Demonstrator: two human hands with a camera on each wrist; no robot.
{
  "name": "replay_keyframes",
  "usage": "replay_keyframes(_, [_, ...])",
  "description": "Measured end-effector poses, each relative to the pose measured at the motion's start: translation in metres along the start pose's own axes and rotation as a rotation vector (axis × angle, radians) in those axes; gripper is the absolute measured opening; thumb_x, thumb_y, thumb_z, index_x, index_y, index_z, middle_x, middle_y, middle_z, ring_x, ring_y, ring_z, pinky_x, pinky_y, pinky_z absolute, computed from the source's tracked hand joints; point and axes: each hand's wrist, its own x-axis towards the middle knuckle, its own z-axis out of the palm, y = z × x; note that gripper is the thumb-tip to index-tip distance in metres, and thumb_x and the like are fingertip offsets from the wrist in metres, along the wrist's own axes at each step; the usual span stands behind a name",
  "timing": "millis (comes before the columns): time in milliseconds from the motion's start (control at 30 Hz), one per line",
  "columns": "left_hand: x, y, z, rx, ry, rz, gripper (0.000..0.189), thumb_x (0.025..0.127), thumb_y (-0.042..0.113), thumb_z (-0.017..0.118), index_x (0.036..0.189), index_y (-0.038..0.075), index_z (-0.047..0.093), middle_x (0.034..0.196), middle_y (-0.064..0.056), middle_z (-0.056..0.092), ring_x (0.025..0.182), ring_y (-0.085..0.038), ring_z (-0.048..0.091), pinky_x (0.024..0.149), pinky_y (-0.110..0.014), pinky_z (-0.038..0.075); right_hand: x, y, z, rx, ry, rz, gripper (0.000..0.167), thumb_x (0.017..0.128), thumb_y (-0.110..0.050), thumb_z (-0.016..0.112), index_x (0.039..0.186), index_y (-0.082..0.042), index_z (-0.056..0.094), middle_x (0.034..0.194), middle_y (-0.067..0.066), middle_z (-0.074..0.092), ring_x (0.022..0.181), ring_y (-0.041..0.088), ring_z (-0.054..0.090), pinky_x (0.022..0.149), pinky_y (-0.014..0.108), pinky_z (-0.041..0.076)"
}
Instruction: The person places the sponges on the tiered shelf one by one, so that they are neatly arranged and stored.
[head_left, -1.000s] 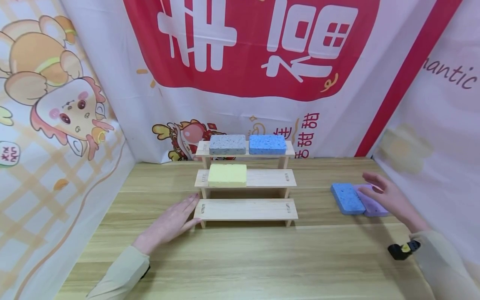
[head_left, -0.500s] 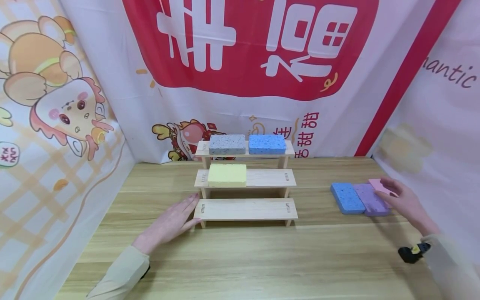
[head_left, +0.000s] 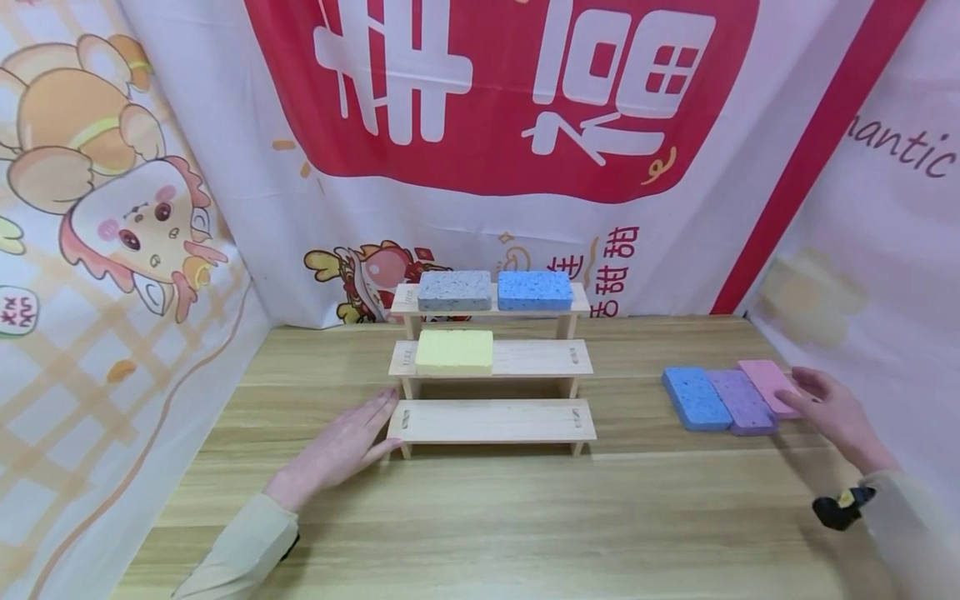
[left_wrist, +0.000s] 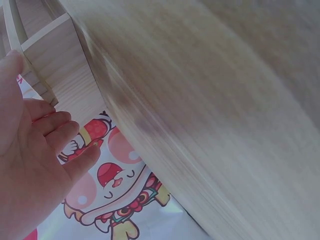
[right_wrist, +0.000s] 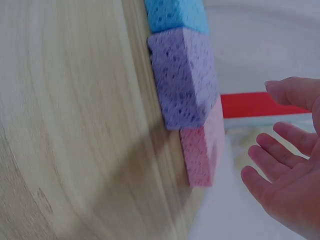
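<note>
My left hand (head_left: 341, 442) lies against the left side of a small three-step wooden stand (head_left: 491, 421), its thumb at the lowest step's corner. In the left wrist view that hand (left_wrist: 40, 160) has its fingers at the stand's end (left_wrist: 67, 60). Over on the right, my right hand (head_left: 836, 417) is just beside a pink sponge (head_left: 768, 387), thumb overlapping its edge in the head view. The right wrist view shows this hand (right_wrist: 287, 150) with parted, loosely bent fingers and a gap to the pink sponge (right_wrist: 202, 155). A purple sponge (head_left: 742, 402) and a blue sponge (head_left: 696, 400) adjoin it.
On the stand's top step sit a grey sponge (head_left: 455, 291) and another blue sponge (head_left: 535, 291). A pale yellow sponge (head_left: 454, 352) is on the middle step, at its left. Printed cloth (head_left: 487, 179) hangs behind and at both sides of the wooden table (head_left: 480, 525).
My right hand has moved right, from over the purple sponge to the far side of the pink one, uncovering both. My left hand has stayed against the stand.
</note>
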Motion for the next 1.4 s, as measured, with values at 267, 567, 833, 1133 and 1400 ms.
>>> replay_keyframes(267, [-0.001,0.001,0.0,-0.007,-0.004,-0.011,0.074,0.101,0.046,0.052,0.152,-0.003,0.032,0.158,-0.021,0.035,0.144,-0.038,0.041,0.116,-0.056,0.04,0.005,0.014,-0.004,0.002,-0.026,0.03,0.079,0.101,-0.039,0.053,0.151,0.013,0.021,0.147,0.046,0.028,0.129,0.063,0.031,0.083,0.002,0.033])
replay_keyframes(567, [-0.001,0.0,0.0,0.012,-0.002,-0.004,0.074,0.101,0.048,0.051,0.152,-0.003,0.033,0.158,-0.021,0.036,0.143,-0.037,0.042,0.116,-0.054,0.04,0.011,0.023,-0.004,-0.03,-0.104,0.082,0.086,0.101,-0.039,0.053,0.147,0.021,0.011,0.146,0.051,0.017,0.13,0.069,0.023,0.104,0.076,0.026])
replay_keyframes(833, [-0.001,0.001,0.001,0.009,-0.012,-0.015,0.074,0.101,0.048,0.05,0.152,-0.002,0.033,0.158,-0.02,0.035,0.144,-0.037,0.042,0.116,-0.055,0.04,0.014,0.031,-0.004,-0.038,-0.156,0.125,0.094,0.099,-0.043,0.054,0.148,0.02,0.005,0.146,0.052,0.013,0.131,0.069,0.02,0.104,0.077,0.025])
replay_keyframes(1133, [0.0,0.0,0.001,0.012,-0.01,-0.012,0.075,0.101,0.049,0.05,0.153,-0.002,0.033,0.158,-0.02,0.035,0.144,-0.037,0.041,0.115,-0.055,0.041,0.018,0.038,0.0,-0.089,-0.134,0.082,0.087,0.098,-0.037,0.057,0.144,0.025,0.016,0.14,0.053,0.024,0.125,0.067,0.031,0.101,0.073,0.032])
replay_keyframes(1400, [0.002,0.0,0.001,0.012,-0.01,-0.006,0.075,0.101,0.05,0.05,0.153,-0.001,0.032,0.159,-0.02,0.035,0.144,-0.037,0.041,0.115,-0.055,0.041,0.02,0.04,0.004,-0.118,-0.099,0.049,0.079,0.098,-0.035,0.057,0.14,0.024,0.027,0.138,0.051,0.031,0.121,0.064,0.037,0.097,0.071,0.036])
